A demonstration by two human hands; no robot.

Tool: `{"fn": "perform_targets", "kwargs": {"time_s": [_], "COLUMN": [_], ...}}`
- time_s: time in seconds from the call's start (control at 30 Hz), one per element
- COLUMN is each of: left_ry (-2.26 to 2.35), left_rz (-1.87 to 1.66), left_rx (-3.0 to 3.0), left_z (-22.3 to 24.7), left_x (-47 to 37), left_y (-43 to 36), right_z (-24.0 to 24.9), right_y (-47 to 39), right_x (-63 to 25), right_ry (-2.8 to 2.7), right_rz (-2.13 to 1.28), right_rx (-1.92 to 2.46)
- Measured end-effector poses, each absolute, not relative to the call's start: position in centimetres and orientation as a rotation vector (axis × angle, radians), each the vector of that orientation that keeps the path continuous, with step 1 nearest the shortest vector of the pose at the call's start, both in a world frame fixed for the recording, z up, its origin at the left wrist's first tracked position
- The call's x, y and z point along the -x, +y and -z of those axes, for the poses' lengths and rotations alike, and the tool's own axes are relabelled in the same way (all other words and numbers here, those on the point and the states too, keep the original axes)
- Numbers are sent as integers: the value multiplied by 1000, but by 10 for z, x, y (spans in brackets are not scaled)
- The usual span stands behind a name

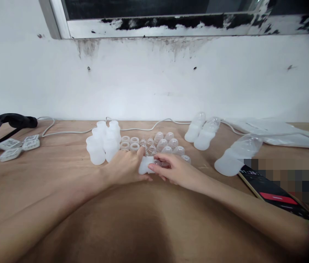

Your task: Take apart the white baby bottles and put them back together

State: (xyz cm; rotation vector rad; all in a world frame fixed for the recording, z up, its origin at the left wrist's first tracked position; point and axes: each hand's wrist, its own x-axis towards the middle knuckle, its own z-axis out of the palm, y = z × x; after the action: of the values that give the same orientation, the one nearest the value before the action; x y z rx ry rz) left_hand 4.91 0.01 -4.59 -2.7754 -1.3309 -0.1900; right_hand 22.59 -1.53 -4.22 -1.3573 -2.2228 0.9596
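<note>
Bottle (144, 166) is lying sideways, left hand (127, 163) gripping it, right hand (178, 168) pinching a clear top (158, 163) at its mouth; fitting is apparently underway, next calling for straight alignment.

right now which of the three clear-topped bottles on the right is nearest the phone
The rightmost bottle, beside the phone; the other two sit together farther left.
</note>
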Motion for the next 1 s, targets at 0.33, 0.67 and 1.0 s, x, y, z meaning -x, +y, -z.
{"fn": "perform_targets", "kwargs": {"time_s": [0.33, 0.67, 1.0], "left_ry": [-1496, -1526, -1568], "left_rz": [48, 155, 83], "left_rx": [3313, 2995, 3754], "left_z": [40, 43, 25], "left_x": [-45, -48, -26], "left_y": [15, -3, -17], "right_z": [57, 51, 52], "right_y": [-11, -18, -27], "right_x": [-236, -238, -236], "right_ry": [-2551, -2334, -2508], "right_rz": [-268, -931, -279], "right_rx": [915, 1049, 613]}}
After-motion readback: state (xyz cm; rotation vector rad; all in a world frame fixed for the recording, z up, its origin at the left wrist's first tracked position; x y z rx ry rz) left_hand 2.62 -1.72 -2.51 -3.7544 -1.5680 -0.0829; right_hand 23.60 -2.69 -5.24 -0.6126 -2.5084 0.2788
